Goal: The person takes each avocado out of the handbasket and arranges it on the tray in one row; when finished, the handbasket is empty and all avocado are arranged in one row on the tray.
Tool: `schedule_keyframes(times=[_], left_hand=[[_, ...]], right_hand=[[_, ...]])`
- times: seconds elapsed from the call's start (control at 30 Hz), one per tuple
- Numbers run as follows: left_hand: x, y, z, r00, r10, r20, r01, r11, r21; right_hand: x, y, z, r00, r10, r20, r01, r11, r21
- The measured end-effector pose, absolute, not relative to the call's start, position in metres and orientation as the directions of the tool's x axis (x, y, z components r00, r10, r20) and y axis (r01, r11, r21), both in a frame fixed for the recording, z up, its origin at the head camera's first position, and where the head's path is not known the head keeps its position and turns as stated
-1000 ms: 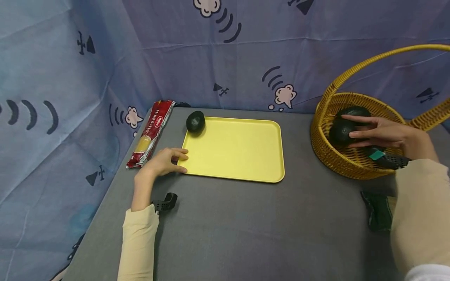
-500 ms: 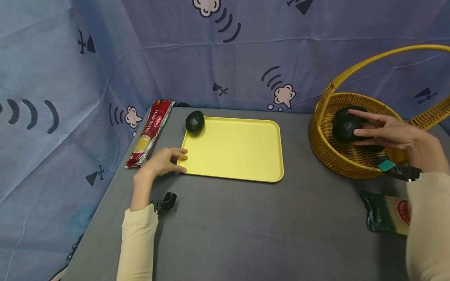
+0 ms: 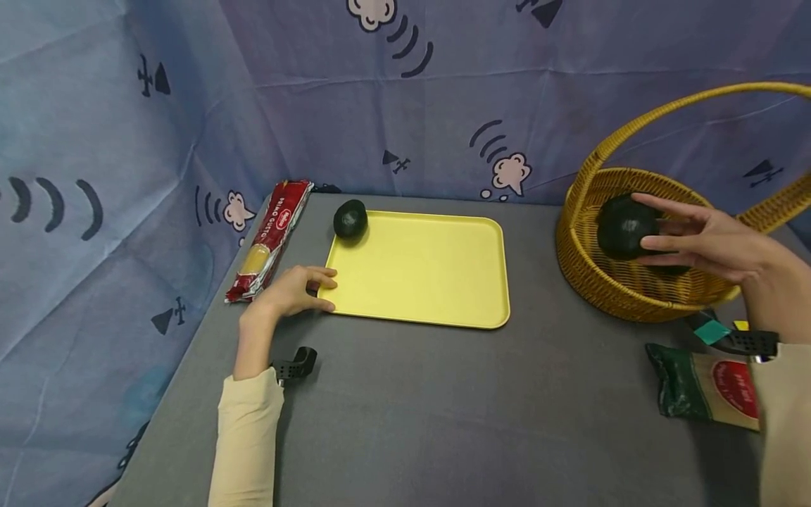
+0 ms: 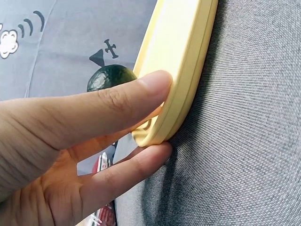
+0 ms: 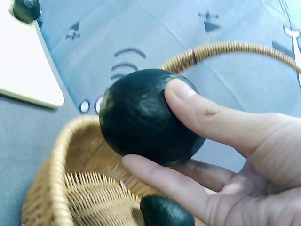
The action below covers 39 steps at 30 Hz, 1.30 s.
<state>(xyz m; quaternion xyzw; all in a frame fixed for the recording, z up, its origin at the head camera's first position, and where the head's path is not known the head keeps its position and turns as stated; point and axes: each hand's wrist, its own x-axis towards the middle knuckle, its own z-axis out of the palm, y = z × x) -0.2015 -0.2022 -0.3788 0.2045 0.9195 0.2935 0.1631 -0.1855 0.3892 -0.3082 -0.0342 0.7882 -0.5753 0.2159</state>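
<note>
My right hand (image 3: pixel 716 243) grips a dark green avocado (image 5: pixel 148 117) between thumb and fingers, above the wicker basket (image 3: pixel 586 271). Another avocado (image 5: pixel 165 212) lies at the bottom of the basket, mostly hidden by the hand in the head view. With thumb and fingers, my left hand (image 3: pixel 291 290) pinches the near left corner of the yellow tray (image 3: pixel 424 271). The left wrist view shows the thumb (image 4: pixel 155 84) on the tray's rim and a finger against its outer side. A third avocado (image 3: pixel 350 220) sits at the tray's far left corner.
A red pasta packet (image 3: pixel 271 241) lies left of the tray. In front of the basket is a green and beige packet (image 3: pixel 703 384), partly covered by the right sleeve. The basket's tall handle (image 3: pixel 690 98) arches over it. A patterned cloth (image 3: pixel 431 105) hangs behind the table.
My right hand has risen and shifted slightly right and toward me, taking one avocado up from the other in the basket. More of the green packet shows. The left hand stays on the tray.
</note>
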Motion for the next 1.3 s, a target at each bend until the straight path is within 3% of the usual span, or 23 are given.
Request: schedule_keyframes(times=[0.17,0.3,0.57,0.77,1.1,1.3], left_hand=[[-0.201,-0.202,-0.378,-0.861,0.47,-0.194,0.272,0.748,0.606],[-0.202,-0.202,-0.378,-0.86,0.47,-0.199,0.269,0.749,0.606],[-0.201,-0.202,-0.376,-0.861,0.469,-0.197,0.262,0.741,0.618],[-0.201,-0.203,-0.376,-0.865,0.466,-0.187,0.264,0.738,0.621],[-0.2,-0.202,-0.377,-0.867,0.462,-0.188,0.26,0.74,0.62],[-0.201,-0.202,-0.379,-0.864,0.478,-0.158,0.298,0.739,0.604]], right_hand=[[-0.176,0.377,-0.302,-0.915,-0.309,-0.26,0.158,0.321,-0.934],[-0.172,0.364,-0.299,-0.902,-0.387,-0.192,0.081,0.286,-0.955],[-0.178,0.325,-0.295,-0.796,-0.603,-0.056,0.092,-0.029,-0.995],[-0.199,0.284,-0.305,-0.791,-0.604,-0.096,0.098,0.029,-0.995],[-0.243,0.213,-0.366,-0.816,-0.551,-0.174,0.177,0.049,-0.983],[-0.263,0.192,-0.382,-0.806,-0.558,-0.194,0.199,0.053,-0.979]])
